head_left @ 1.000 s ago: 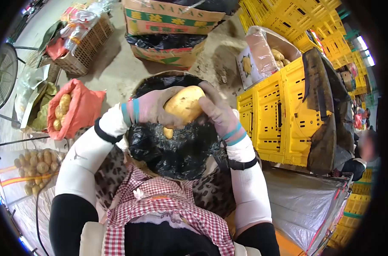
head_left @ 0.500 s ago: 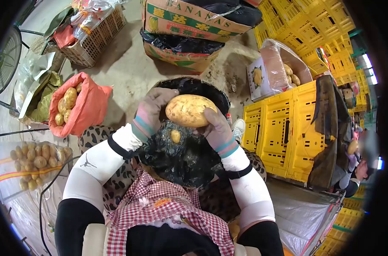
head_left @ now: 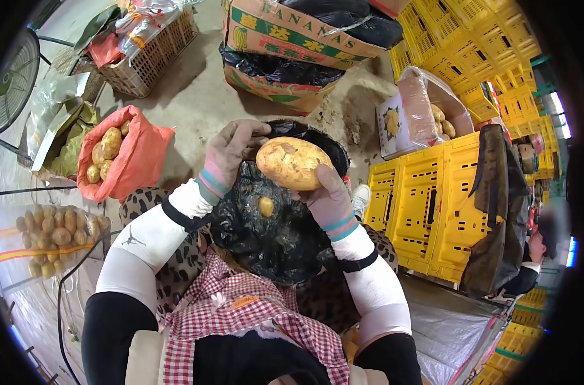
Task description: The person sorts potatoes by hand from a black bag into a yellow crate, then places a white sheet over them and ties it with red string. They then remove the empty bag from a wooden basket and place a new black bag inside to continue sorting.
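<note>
**Large potato held over a black-lined basket**

The right hand (head_left: 330,199), in a worn glove with striped cuff, grips a large potato (head_left: 293,163) from below and the right, fingers wrapped around its end. The left hand (head_left: 233,154), gloved the same way, sits just left of the potato with fingers curled; whether its fingertips touch the potato I cannot tell. The potato hangs above a basket lined with black plastic (head_left: 272,231), where 1 small potato piece (head_left: 265,206) lies. To the left, an orange sack (head_left: 135,157) gapes open with potatoes inside, and a clear bag of small potatoes (head_left: 51,237) lies nearer the edge. Yellow crates (head_left: 426,199) stand to the right, banana boxes (head_left: 292,38) beyond.
</note>
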The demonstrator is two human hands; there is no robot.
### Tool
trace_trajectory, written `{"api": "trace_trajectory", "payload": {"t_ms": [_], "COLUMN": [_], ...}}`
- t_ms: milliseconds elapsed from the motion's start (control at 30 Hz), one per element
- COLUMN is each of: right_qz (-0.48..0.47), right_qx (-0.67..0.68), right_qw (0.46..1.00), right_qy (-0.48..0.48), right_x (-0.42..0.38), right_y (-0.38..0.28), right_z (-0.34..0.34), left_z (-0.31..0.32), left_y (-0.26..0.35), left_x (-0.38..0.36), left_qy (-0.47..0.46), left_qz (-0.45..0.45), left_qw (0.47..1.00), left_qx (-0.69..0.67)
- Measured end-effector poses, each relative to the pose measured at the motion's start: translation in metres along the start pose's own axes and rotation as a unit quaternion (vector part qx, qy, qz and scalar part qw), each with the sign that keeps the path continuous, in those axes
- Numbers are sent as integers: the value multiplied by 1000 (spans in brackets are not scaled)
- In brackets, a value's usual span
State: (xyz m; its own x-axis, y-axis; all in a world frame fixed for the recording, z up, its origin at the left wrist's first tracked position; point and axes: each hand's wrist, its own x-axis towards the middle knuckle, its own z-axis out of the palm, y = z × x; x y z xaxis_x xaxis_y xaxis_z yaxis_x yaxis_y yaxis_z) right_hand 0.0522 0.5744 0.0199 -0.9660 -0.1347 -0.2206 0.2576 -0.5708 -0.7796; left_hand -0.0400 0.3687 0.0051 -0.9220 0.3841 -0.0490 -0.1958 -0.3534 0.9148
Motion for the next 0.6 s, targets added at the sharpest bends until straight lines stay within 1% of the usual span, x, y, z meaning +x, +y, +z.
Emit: {"api": "trace_trajectory", "payload": {"t_ms": [33,67,100,133,167,200,233,267,300,333,367,400,433,467,533,567,600], "right_qz": [1,1,1,-1,-59,-118,-271,-314,-331,-290,-238,-190,-178,-168,-135,-137,-143], "right_qx": [-1,34,70,70,-77,-224,-452,-533,-560,-542,-431,-396,-436,-439,-471,-468,-466], "right_qw": [1000,999,997,997,995,965,850,782,754,783,861,889,877,880,871,873,873], "right_qy": [-2,-6,-10,-14,34,74,1,-76,-92,-97,-124,-129,-94,-68,-17,-3,17], "right_x": [-2,-3,-5,-8,-12,-14,-11,-10,-10,-12,-12,-8,-5,1,10,9,11], "right_y": [-1,-2,-2,-1,1,3,2,-2,0,-6,3,13,19,22,20,23,25], "right_z": [1,3,6,7,8,7,4,6,10,30,30,15,-1,-17,-44,-53,-62], "left_z": [13,16,18,19,18,17,13,2,2,1,-9,-32,-56,-78,-139,-192,-242], "left_y": [4,6,8,11,16,9,-1,-3,12,31,56,77,104,132,207,235,269], "left_x": [-4,-10,-16,-21,-26,-28,-30,-36,-47,-57,-74,-87,-109,-133,-185,-214,-248], "left_qy": [38,38,-31,-99,-131,-123,-142,-153,-135,-115,-99,-93,-25,35,116,174,170], "left_qz": [-42,-39,-69,-96,-188,-176,-220,-245,-202,-155,-107,-72,20,109,278,313,394], "left_qw": [998,999,994,977,972,976,961,933,945,956,960,956,960,952,937,924,898], "left_qx": [-5,-4,79,160,47,46,-88,-216,-220,-222,-239,-270,-278,-284,-177,-135,-102]}}
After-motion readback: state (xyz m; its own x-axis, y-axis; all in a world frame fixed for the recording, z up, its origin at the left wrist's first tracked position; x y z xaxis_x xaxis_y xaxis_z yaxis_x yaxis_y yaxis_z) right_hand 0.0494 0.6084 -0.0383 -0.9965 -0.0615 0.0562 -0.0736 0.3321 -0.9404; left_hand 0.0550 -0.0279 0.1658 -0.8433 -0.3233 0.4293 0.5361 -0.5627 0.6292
